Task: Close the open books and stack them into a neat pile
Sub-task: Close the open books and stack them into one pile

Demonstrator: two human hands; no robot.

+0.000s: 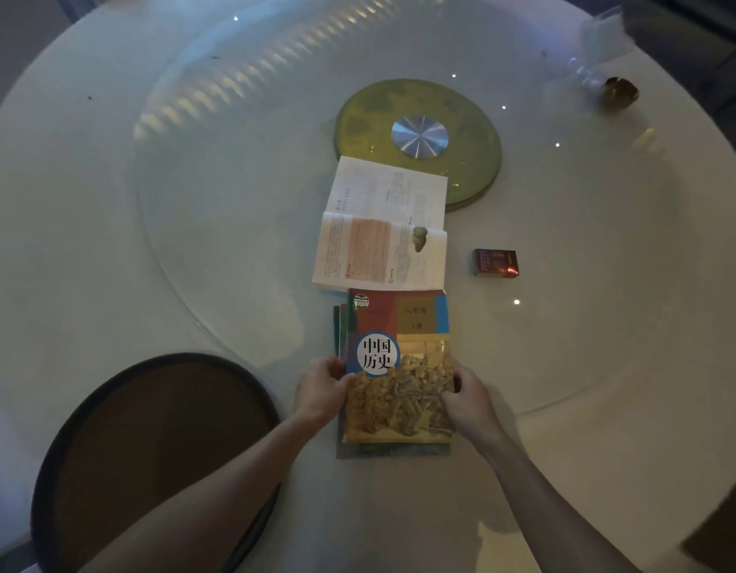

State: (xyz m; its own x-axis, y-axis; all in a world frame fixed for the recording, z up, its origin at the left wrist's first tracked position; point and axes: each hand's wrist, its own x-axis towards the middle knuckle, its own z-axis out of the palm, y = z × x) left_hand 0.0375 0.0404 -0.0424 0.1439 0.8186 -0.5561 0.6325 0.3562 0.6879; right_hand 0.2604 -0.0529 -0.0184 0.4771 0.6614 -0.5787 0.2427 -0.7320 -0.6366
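Observation:
A closed history textbook (399, 324) with a red, blue and yellow cover lies on top of a small pile of closed books (340, 328) near the table's front edge. My left hand (318, 390) grips its left edge. My right hand (467, 397) grips its right edge. Just beyond the pile, an open book (378, 254) lies flat, showing printed pages. A second open book (389, 190) lies behind it, partly overlapped by the first.
The round white table (109, 262) carries a glass turntable (242, 200) with a green centre disc (461, 117). A small red box (495, 262) sits right of the open books. A dark round chair seat (151, 457) is at front left. Clear wrapping (597, 43) lies far right.

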